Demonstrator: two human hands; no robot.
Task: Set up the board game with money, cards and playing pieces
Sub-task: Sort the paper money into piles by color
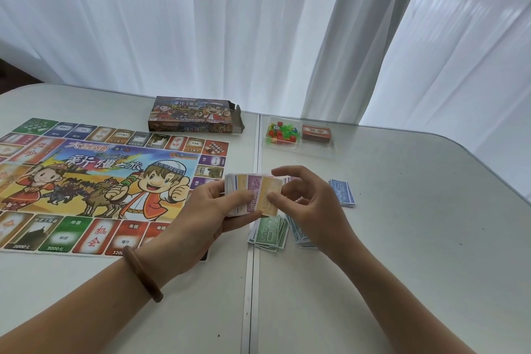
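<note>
Money stack (244, 191) held over table (402, 238).
L hand (212, 210) gripping stack; R hand (310, 201) pinching its yellow top note (271, 185).

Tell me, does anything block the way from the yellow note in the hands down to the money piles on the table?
Nothing visible does. The right hand pinches the yellow note atop the stack gripped by the left hand; the green pile and blue pile lie just below, with only open air between.
</note>
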